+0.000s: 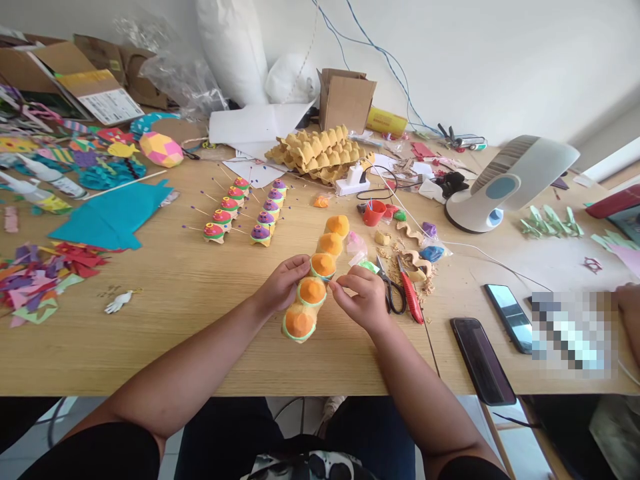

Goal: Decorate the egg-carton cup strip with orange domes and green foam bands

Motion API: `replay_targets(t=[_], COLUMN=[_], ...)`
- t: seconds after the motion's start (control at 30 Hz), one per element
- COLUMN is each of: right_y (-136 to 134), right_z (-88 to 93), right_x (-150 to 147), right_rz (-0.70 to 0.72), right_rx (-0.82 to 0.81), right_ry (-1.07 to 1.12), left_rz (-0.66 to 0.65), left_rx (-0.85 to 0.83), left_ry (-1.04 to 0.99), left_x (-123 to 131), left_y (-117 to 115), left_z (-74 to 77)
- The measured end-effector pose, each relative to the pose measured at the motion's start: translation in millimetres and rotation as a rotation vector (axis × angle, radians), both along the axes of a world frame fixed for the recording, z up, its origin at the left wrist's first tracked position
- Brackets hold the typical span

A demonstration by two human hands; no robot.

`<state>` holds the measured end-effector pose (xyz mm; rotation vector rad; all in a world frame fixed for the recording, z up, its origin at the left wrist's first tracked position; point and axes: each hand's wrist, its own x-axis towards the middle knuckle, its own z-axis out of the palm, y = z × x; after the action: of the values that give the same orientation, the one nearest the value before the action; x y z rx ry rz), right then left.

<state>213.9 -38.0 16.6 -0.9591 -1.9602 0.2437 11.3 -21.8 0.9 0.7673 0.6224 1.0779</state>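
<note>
My left hand (289, 283) grips a strip of egg carton cups (313, 291) from its left side, holding it tilted above the table. Orange clay caps the cups, and thin light green trim runs round the lower edges of the nearer ones. At the strip's right edge, by the middle cups, my right hand (361, 297) has thumb and forefinger pinched together; what lies between them is too small to make out. Farther back stand two finished-looking cup strips, one red and green (227, 210) and one purple and orange (270, 212), with pins sticking out.
Right of my hands lie black scissors (395, 293), a red-handled cutter (411, 293), clay bits and a red cup (374, 212). Phones (483, 360) and a white fan (510, 180) are farther right. Stacked egg cartons (320, 153) sit behind; paper scraps (45, 277) lie left.
</note>
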Motion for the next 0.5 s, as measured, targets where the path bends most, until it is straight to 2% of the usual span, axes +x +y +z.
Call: replay_targets(t=[0.3, 0.5], right_y=[1.7, 0.9], right_z=[-0.1, 0.1], right_x=[-0.8, 0.4], right_rz=[-0.019, 0.019], right_rx=[-0.019, 0.015], right_ry=[0.004, 0.019], left_rz=[-0.003, 0.006], left_rx=[0.001, -0.011], left_ry=[0.011, 0.015], left_x=[1.0, 0.6], left_y=[-1.2, -0.9], left_z=[2.2, 3.8])
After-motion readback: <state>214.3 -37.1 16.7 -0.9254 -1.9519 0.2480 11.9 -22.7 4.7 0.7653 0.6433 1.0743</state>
